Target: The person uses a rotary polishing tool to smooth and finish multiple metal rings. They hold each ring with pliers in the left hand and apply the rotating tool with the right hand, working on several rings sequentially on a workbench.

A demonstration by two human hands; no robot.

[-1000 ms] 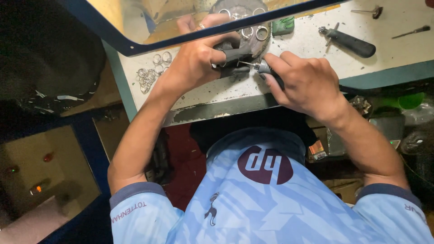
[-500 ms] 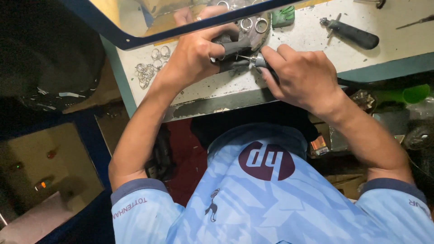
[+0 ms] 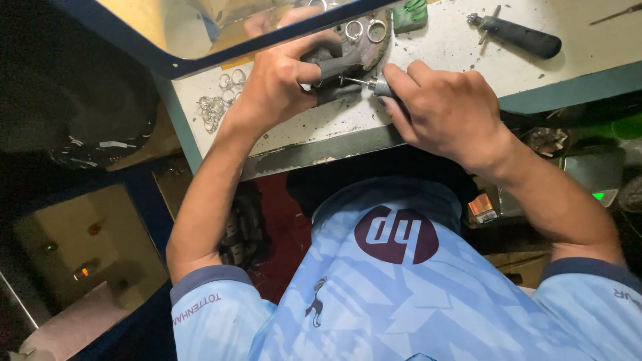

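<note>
Your left hand (image 3: 277, 83) is closed around a dark padded holder (image 3: 338, 70) braced on the white workbench (image 3: 455, 50); the small workpiece clamped in it is too hidden by your fingers to identify, though it is probably one of the rings. Your right hand (image 3: 445, 110) is closed on a slim metal-tipped tool (image 3: 374, 85), its point touching the holder's end at about 9 o'clock from your knuckles.

Progress, judged from how things lie: the piece in the holder is in work, not finished. Two metal rings (image 3: 365, 30) sit on a round grey plate (image 3: 364, 47) at 12 o'clock from the holder; whether they are done cannot be told. A loose cluster of rings (image 3: 215, 107) lies at 9 o'clock from your left hand, near the bench edge, likely a batch awaiting the tool or already passed. A black-handled tool (image 3: 518, 37) lies unused at 2 o'clock, and a green block (image 3: 409, 17) at 12 o'clock from your right hand.
</note>
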